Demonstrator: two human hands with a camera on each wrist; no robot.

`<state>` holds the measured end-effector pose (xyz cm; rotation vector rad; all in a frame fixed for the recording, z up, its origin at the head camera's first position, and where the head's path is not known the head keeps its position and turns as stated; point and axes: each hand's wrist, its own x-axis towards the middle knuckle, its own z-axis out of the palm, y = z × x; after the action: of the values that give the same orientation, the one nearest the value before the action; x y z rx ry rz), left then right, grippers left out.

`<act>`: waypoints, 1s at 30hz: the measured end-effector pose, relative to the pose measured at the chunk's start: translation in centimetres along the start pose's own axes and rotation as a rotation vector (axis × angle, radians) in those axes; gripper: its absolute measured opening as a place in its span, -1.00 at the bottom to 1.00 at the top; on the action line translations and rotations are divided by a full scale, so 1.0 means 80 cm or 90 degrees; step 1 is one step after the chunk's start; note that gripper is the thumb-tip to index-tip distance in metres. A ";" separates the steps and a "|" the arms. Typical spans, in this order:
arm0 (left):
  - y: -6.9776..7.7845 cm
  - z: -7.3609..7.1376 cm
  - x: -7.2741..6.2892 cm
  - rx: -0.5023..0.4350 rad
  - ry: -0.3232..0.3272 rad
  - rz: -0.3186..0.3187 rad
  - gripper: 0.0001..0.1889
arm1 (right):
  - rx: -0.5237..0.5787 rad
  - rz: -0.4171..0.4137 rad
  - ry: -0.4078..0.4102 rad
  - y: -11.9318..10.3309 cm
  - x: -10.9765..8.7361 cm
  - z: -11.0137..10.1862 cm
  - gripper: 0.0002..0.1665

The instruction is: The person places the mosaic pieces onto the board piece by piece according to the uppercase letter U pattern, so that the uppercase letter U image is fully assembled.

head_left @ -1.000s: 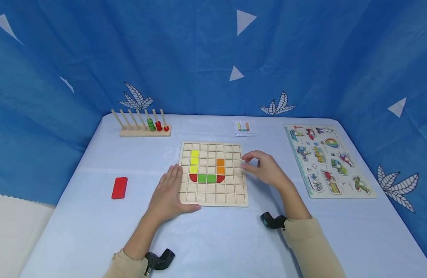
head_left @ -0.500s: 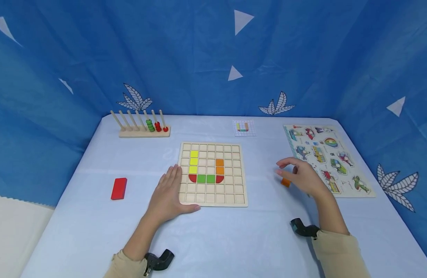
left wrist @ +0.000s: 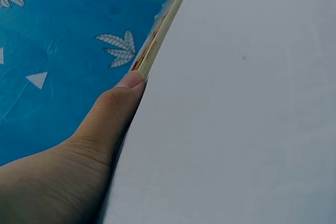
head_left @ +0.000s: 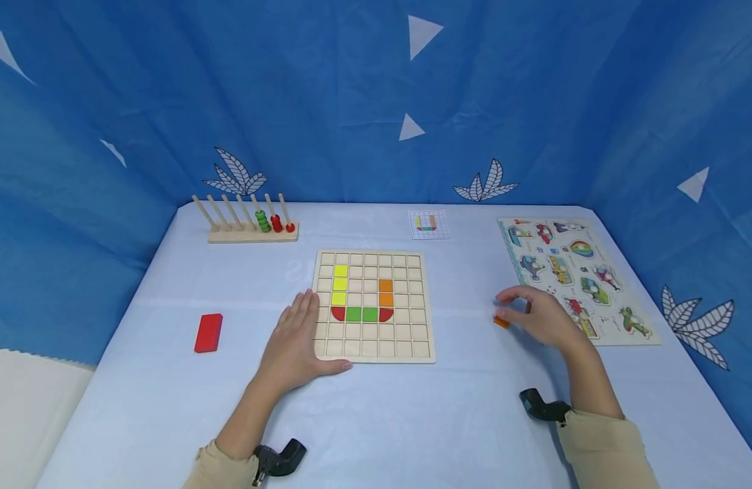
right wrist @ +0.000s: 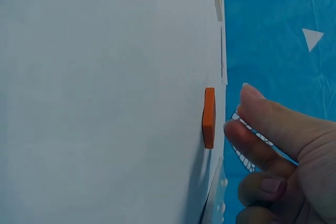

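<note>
A wooden grid board (head_left: 415,343) lies mid-table. Its cells hold yellow tiles (head_left: 340,285), orange tiles (head_left: 385,292), green tiles (head_left: 361,314) and two dark red rounded-corner tiles (head_left: 385,314), forming a U. My left hand (head_left: 295,339) rests along the board's left edge, fingers straight, thumb (left wrist: 126,85) against the near edge. To the right, a loose orange tile (right wrist: 209,119) lies on the table. Just above it hovers my right hand (head_left: 543,318), thumb and index finger bent and apart; in the right wrist view a gap shows between fingertips and tile.
A red block (head_left: 208,333) lies left of the board. Behind stand a wooden peg counter (head_left: 253,235) with green and red beads and a small pattern card (head_left: 428,225). A vehicle picture puzzle (head_left: 553,339) lies at the right, close to my right hand.
My right hand has moved right, from the board's right edge to the loose orange tile, and has lowered slightly over it. The left hand has stayed on the board.
</note>
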<state>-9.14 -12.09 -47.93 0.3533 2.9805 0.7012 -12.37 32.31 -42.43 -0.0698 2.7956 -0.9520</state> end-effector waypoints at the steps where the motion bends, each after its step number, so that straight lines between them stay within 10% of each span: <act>1: 0.000 0.000 0.000 -0.002 0.000 0.000 0.47 | -0.003 0.004 -0.004 0.000 0.000 0.000 -0.65; 30: 0.002 -0.002 -0.002 -0.008 0.001 0.002 0.46 | -0.050 -0.016 -0.033 -0.008 0.001 0.007 -0.79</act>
<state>-8.99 -12.04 -47.75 0.3567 2.9760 0.7212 -12.33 31.49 -42.50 -0.1398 2.7899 -0.8337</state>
